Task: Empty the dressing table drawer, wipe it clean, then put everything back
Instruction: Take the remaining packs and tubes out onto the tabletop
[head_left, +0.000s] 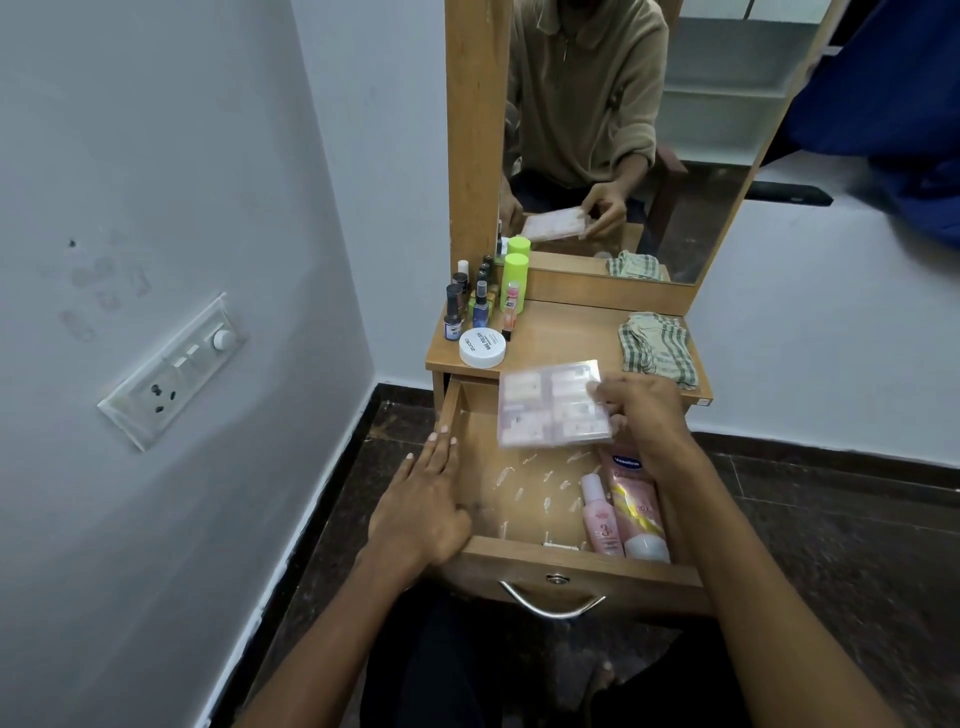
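The wooden drawer (571, 564) of the dressing table stands pulled out below me. My right hand (639, 410) grips a clear flat plastic case (548, 405) with pale compartments by its right edge, holding it above the back of the drawer. My left hand (426, 499) lies flat on the drawer's left wall, fingers stretched. Inside, at the right, lie a pink Vaseline tube (636, 506) and a small pink bottle (600, 514). Several tiny clear bits are scattered on the drawer floor (524, 493).
On the tabletop (566, 332) stand several nail polish bottles (457, 306), a green-capped bottle (514, 283), a white round tub (482, 347) and a folded checked cloth (657, 345). A mirror (623, 130) rises behind. A wall with a switch panel (174, 371) is at left.
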